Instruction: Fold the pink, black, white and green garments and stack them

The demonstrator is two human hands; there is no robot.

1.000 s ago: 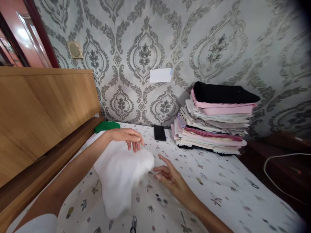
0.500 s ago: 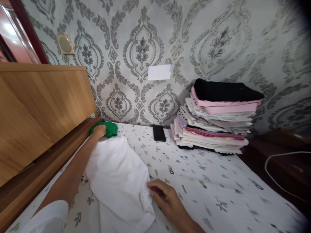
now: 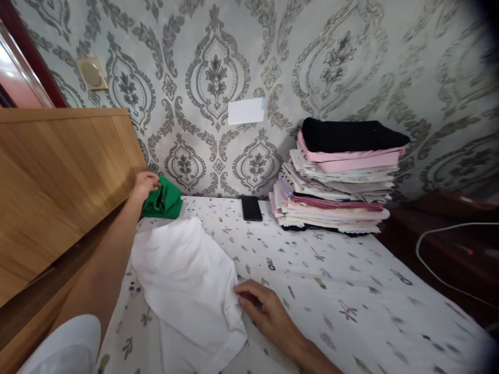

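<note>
A white cloth garment (image 3: 191, 291) lies loosely spread and wrinkled on the patterned sheet, its kind not clear. At its right edge, my right hand (image 3: 267, 311) has thumb and forefinger curled together, with the tips on the fabric. Beyond the garment's far end, against the wooden board, sits a bunched green cloth (image 3: 166, 200). My left hand (image 3: 147, 183) reaches out to it and grips its raised upper left part with closed fingers; part of that grip is hidden.
A tall stack of folded clothes (image 3: 335, 182), topped by a black piece, stands by the wall at right. A black phone (image 3: 251, 208) lies left of it. The wooden board (image 3: 74, 182) bounds the left side. A pale cable (image 3: 432, 270) hangs at right.
My left hand has risen, and the green cloth is now lifted and bunched higher under it. My right hand stays at the white garment's edge. The view has shifted slightly.
</note>
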